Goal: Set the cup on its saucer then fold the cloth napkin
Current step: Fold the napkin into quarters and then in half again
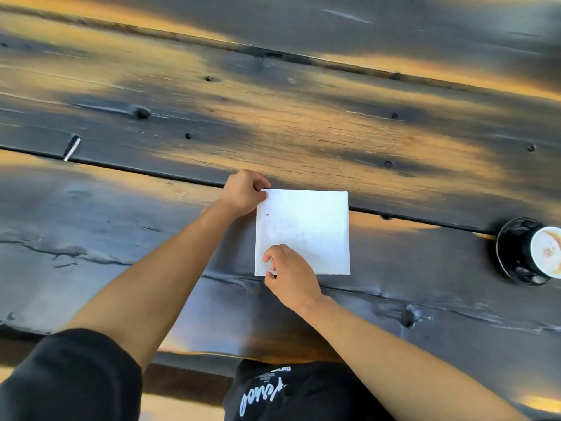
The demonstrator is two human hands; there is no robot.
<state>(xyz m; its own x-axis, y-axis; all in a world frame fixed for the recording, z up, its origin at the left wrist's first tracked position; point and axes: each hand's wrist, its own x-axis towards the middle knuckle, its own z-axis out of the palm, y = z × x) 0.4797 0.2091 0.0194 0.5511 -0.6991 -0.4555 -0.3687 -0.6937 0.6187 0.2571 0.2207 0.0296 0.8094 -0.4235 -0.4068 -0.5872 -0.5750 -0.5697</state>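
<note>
A white cloth napkin lies flat as a square near the table's front edge. My left hand pinches its far left corner between thumb and fingers. My right hand pinches the near left corner, fingertips on top of the cloth. At the far right, a black cup with milky coffee stands on a black saucer, partly cut off by the frame edge.
The table is dark, worn wooden planks with gaps and knots. A small white stick-like object lies at the left by a plank gap. The table's near edge runs just in front of my body.
</note>
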